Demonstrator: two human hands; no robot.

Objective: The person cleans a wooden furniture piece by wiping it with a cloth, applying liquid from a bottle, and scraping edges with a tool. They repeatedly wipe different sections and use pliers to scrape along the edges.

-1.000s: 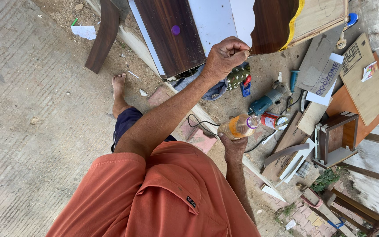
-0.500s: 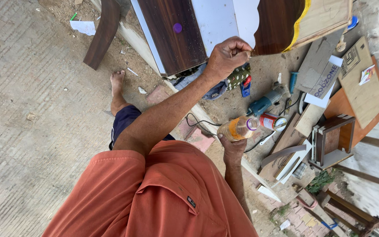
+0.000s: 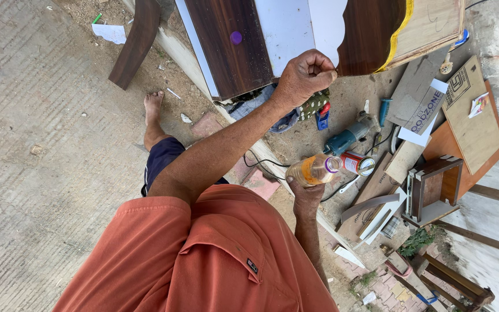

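Sunlit concrete floor (image 3: 41, 173), scattered wooden boards (image 3: 232, 40)

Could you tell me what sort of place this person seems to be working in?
Probably an outdoor carpentry or furniture-making spot: dark laminated wood panels stand on dusty ground, with an angle grinder and offcut boards scattered about.

Left arm's stretched way out, bare forearm nearly straight, left hand (image 3: 306, 74) curled into a tight fist with thumb pressed against the forefinger. Right hand (image 3: 307, 193) sits closer in, wrist bent, fingers wrapped under a clear plastic bottle of orange liquid (image 3: 314, 170).
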